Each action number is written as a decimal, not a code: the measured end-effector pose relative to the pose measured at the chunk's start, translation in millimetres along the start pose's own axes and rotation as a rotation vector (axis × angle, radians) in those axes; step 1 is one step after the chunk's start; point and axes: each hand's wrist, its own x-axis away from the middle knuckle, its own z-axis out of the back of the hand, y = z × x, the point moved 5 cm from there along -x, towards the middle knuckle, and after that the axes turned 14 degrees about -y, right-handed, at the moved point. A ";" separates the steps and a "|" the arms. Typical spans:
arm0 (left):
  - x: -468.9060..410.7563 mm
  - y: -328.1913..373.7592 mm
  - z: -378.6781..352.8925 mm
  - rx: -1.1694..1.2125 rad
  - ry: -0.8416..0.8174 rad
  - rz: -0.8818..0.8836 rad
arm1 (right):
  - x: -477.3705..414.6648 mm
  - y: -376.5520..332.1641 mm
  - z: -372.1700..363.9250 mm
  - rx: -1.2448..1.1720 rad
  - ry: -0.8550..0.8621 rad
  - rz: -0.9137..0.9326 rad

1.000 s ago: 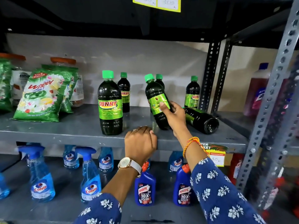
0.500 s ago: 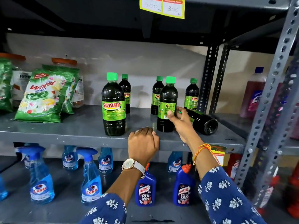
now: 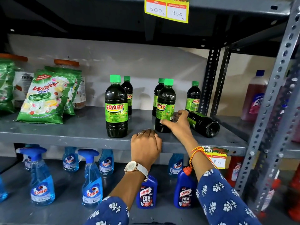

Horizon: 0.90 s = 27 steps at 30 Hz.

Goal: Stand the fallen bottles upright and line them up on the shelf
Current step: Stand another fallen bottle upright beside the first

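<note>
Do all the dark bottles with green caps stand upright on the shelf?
No: one bottle lies on its side on the shelf, just beyond the right hand.

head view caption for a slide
Right hand between an upright dark green-capped bottle and a fallen bottle; left hand grips grey metal shelf.

Shop: metal racks (image 3: 267, 111), price tags (image 3: 167, 9), rows of cleaning products (image 3: 91, 181).

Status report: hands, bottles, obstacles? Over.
Left hand curled on shelf edge. Right hand beside upright front bottle, thumb touching, grip unclear. Fallen bottle lies right of it, path clear.
</note>
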 end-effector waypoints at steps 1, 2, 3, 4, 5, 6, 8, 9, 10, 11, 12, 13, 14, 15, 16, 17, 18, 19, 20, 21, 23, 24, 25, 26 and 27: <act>0.1 -0.2 -0.3 0.001 -0.003 0.000 | 0.2 -0.9 0.1 0.026 0.009 0.002; 0.1 -0.2 -0.4 0.000 -0.005 0.000 | -0.3 -1.8 -0.2 0.074 0.009 0.001; 0.1 0.0 -0.6 0.000 -0.006 0.000 | -1.2 -2.1 -1.0 0.120 -0.002 -0.001; 0.2 0.1 -0.6 0.000 -0.006 0.000 | -2.6 -1.2 -1.8 0.147 -0.020 -0.009; 0.2 0.3 -0.6 0.003 -0.005 -0.001 | -4.0 0.6 -2.4 0.143 -0.039 -0.022; 0.2 0.2 -0.7 0.006 -0.004 -0.003 | -5.0 2.9 -2.8 0.108 -0.064 -0.037; 0.7 0.1 -0.5 0.015 -0.004 -0.006 | -5.7 7.7 -2.4 -0.001 -0.113 -0.062; 0.9 0.2 -0.6 0.019 -0.001 -0.008 | -5.5 8.3 -1.4 -0.062 -0.123 -0.065; 0.8 0.0 -0.8 0.022 0.001 -0.008 | -5.3 8.1 -0.1 -0.113 -0.123 -0.060; 0.6 -0.2 -1.1 0.023 0.002 -0.008 | -5.3 7.0 0.7 -0.142 -0.117 -0.048; 0.4 0.0 -1.3 0.023 0.001 -0.008 | -5.5 6.5 1.1 -0.138 -0.107 -0.041; 0.0 -0.1 -1.6 0.021 0.001 -0.007 | -5.8 6.8 1.0 -0.118 -0.097 -0.041; -0.4 -0.1 -1.9 0.016 0.001 -0.005 | -6.0 7.2 0.8 -0.101 -0.089 -0.044; -0.6 -0.1 -1.9 0.011 0.003 -0.002 | -6.0 8.3 0.6 -0.101 -0.086 -0.044; -0.5 -0.3 -1.7 0.010 0.005 0.001 | -6.3 9.6 0.4 -0.110 -0.096 -0.044; -0.1 -0.5 -1.4 0.010 0.010 0.004 | -6.8 11.0 0.1 -0.119 -0.114 -0.044; 0.2 -0.6 -1.3 0.010 0.012 0.005 | -6.9 11.5 0.4 -0.129 -0.133 -0.042; 0.4 -0.6 -1.6 0.011 0.010 0.004 | -6.3 11.2 0.9 -0.150 -0.148 -0.037; 0.2 -0.5 -1.7 0.015 0.010 0.002 | -5.7 10.2 1.5 -0.174 -0.154 -0.030; -0.1 -0.3 -1.6 0.019 0.013 -0.001 | -5.4 9.3 1.6 -0.193 -0.151 -0.023; 0.2 0.2 -1.0 0.019 0.023 0.003 | -5.5 9.9 1.7 -0.182 -0.130 -0.023; 0.3 0.2 -0.6 0.018 0.030 0.007 | -5.5 10.1 1.4 -0.168 -0.123 -0.028; 0.1 0.3 -0.4 0.014 0.030 0.010 | -5.8 10.3 1.0 -0.158 -0.122 -0.031; -0.3 0.3 -0.9 0.007 0.021 0.011 | -6.2 10.1 0.5 -0.151 -0.127 -0.038; -1.0 -0.5 -1.9 -0.001 0.013 0.014 | -6.9 10.4 0.0 -0.149 -0.131 -0.048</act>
